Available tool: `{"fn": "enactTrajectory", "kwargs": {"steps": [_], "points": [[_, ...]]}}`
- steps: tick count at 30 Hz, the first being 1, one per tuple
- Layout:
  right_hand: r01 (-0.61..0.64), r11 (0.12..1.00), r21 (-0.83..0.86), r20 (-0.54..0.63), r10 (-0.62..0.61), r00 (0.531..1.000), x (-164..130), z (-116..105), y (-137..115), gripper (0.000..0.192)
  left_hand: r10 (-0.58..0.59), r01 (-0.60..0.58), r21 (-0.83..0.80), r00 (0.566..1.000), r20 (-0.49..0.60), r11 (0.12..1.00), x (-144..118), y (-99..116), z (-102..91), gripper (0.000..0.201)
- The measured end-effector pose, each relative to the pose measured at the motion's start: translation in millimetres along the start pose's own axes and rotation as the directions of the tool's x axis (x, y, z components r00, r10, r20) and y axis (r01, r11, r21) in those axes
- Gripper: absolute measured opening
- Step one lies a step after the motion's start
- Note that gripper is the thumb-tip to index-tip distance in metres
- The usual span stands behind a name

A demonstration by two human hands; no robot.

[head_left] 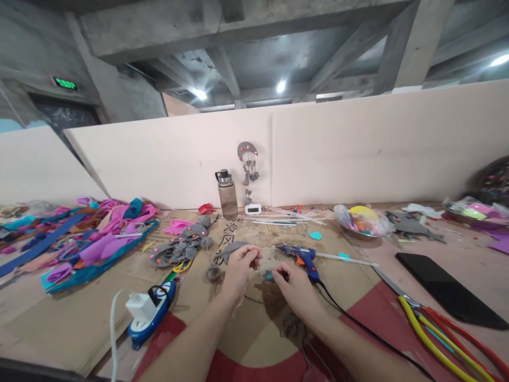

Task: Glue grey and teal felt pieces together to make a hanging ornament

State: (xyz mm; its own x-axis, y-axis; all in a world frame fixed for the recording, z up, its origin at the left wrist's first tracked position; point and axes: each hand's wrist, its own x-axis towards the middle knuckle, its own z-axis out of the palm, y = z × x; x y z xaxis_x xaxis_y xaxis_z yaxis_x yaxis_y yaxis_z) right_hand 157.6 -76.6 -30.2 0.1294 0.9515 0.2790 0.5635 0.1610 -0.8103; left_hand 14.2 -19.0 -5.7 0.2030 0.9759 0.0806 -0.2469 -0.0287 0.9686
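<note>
My left hand [241, 268] is raised over the cardboard sheet [254, 347], thumb and fingers curled together; anything between them is too small to make out. To its right, my right hand [296, 289] has its fingertips pinched, and what they hold is hidden. A small teal piece [269, 276] shows beside those fingertips. Just beyond my right hand lies a blue glue gun [305, 259] with a clear glue stick in its back. A grey felt piece [231, 251] lies partly behind my left hand, near a small grey roll [213, 272].
Grey felt pieces with pink dots [178, 249] and bright felt scraps [107, 233] lie left, near a power strip [153, 315]. A bottle [228, 199] and small clock [253, 210] stand behind. Scissors [413, 305], pliers with red handles [463, 329] and a phone [449, 289] lie right.
</note>
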Motion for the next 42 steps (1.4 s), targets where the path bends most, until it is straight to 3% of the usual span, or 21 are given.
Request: {"fn": "enactTrajectory", "kwargs": {"steps": [8,16,19,22,25,27,32,37,42], "points": [[-0.001,0.980,-0.200,0.091,0.020,0.996,7.4,-2.1,8.2,0.017,-0.016,0.001,0.120,0.992,0.128,0.993,-2.2,-1.0,4.8,0.032],[0.086,0.881,-0.464,0.046,-0.073,0.996,2.3,-0.7,6.5,0.014,-0.019,-0.007,0.152,0.985,0.172,0.988,-3.7,-4.6,5.2,0.031],[0.084,0.913,-0.400,-0.027,-0.104,0.994,3.8,-3.8,1.9,0.017,-0.013,-0.009,0.159,0.991,0.133,0.987,-2.1,-2.6,4.3,0.033],[0.147,0.976,-0.158,-0.090,-0.162,0.983,7.4,-10.1,-4.2,0.013,-0.018,-0.002,0.180,0.994,0.111,0.984,-1.7,0.3,4.7,0.036],[0.203,0.976,0.075,-0.102,-0.195,0.976,10.0,-14.9,-8.2,0.016,-0.013,-0.018,0.226,0.991,0.132,0.974,-2.5,1.1,5.3,0.035],[0.210,0.967,0.142,-0.080,-0.200,0.977,10.6,-16.3,-9.4,0.015,-0.002,-0.038,0.256,0.988,0.156,0.966,-2.6,0.0,4.8,0.034],[0.238,0.964,0.117,-0.035,-0.235,0.971,9.1,-19.7,-12.9,0.015,-0.007,-0.050,0.277,0.979,0.203,0.960,-0.4,-3.4,1.2,0.035],[0.298,0.953,-0.062,-0.054,-0.301,0.952,8.9,-21.3,-15.5,0.013,-0.014,-0.049,0.297,0.979,0.204,0.954,-1.4,-1.9,1.4,0.034],[0.184,0.983,-0.021,-0.187,-0.185,0.965,15.3,-24.5,-10.9,0.011,-0.005,-0.054,0.312,0.983,0.186,0.949,-1.1,-2.4,1.6,0.033]]}}
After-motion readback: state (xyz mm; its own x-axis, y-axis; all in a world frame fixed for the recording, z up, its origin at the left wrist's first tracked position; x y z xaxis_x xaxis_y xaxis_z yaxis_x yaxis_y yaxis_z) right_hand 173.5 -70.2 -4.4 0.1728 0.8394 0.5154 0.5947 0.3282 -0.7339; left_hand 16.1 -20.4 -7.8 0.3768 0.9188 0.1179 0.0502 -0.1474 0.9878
